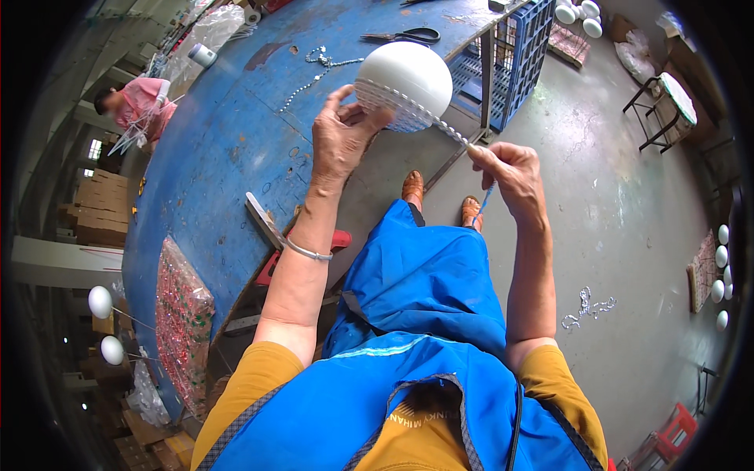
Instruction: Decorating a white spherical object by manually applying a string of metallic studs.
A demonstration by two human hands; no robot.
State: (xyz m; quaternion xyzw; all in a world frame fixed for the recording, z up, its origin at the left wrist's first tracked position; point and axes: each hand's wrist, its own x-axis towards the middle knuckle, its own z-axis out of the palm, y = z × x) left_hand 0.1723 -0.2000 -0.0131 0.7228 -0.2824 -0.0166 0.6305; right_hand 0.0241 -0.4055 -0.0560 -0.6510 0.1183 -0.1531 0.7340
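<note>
A large smooth white ball [411,74], its lower part wound in rows of small silvery-white beads, hangs out past the table's edge. My left hand [342,137] grips its lower left side, with the fingertips and thumb on the beaded part. From the ball a taut bead string [440,123] slants down to the right. Its end is pinched between thumb and fingers of my right hand [512,174], which is apart from the ball. Below that hand a thin blue strand shows. What supports the ball underneath is hidden.
Black-handled scissors [404,36] and a loose bead strand [314,77] lie on the blue table [228,141]. A blue plastic crate [526,59] stands beyond its edge. A stool [667,108] is at right. More beads [587,306] lie on the floor. A person in pink [145,106] works across the table.
</note>
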